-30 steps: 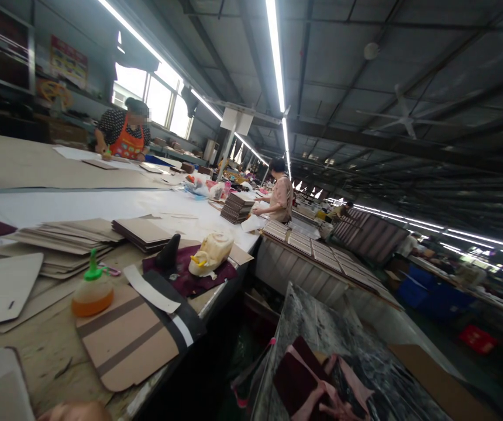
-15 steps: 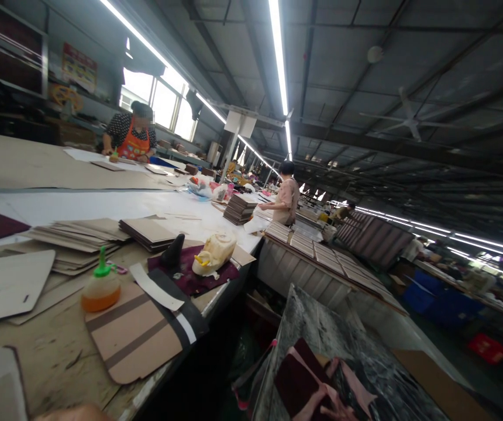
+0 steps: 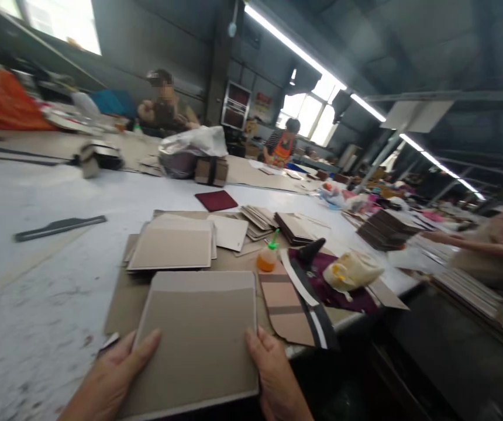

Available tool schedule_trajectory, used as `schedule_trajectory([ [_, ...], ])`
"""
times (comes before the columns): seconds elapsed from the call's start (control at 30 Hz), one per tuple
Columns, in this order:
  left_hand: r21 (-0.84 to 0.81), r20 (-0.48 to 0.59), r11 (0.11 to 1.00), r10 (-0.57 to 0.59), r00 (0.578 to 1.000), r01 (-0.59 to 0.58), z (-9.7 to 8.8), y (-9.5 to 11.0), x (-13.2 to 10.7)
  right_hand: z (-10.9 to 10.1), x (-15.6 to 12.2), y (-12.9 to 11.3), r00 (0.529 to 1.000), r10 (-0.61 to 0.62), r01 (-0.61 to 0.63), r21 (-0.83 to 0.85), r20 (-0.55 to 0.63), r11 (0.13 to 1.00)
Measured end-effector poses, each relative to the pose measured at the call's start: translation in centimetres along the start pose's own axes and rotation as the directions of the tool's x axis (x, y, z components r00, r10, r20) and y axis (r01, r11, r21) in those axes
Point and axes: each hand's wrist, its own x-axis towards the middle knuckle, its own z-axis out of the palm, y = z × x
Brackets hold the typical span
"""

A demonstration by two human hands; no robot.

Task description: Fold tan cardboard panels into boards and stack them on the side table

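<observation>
A flat, rectangular grey-beige panel [image 3: 199,339] with pale edges is held between my two hands at the table's near edge. My left hand [image 3: 122,365] grips its left side, thumb lying over the top face. At the right side, my right hand [image 3: 273,365] pinches the edge, with the thumb on top. Just beyond the panel lies a stack of similar beige panels [image 3: 170,242]. To the right are a squeeze bottle [image 3: 268,255] of orange liquid with a green nozzle, and a tan piece with dark stripes [image 3: 282,304].
A dark ruler-like strip [image 3: 61,227] lies on the white tabletop [image 3: 36,280] at left. Further right are a cream-coloured container [image 3: 352,271], maroon cloth [image 3: 297,254] and piled dark-edged panels [image 3: 385,228]. One person [image 3: 492,240] stands at right; two others work across the table.
My view has swung to the left. Both hands now show, holding the panel; before, only a blurred bit of a hand appeared at the bottom edge.
</observation>
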Motion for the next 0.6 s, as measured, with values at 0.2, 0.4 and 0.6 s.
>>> schedule_trajectory([
  [0.2,-0.118,-0.006,0.993,0.023,1.0,-0.023,-1.0,0.7,-0.1,0.1,0.8,1.7,0.989,0.042,-0.05,-0.052,-0.14,0.997],
  [0.4,-0.205,0.065,0.975,0.106,0.992,-0.09,-1.5,0.2,0.1,0.4,1.4,2.1,0.961,0.06,-0.097,-0.128,-0.271,0.987],
  [0.6,-0.226,0.051,0.961,0.174,0.984,-0.158,-2.3,0.0,0.8,0.0,2.3,2.6,0.946,0.049,-0.156,-0.317,-0.321,0.935],
])
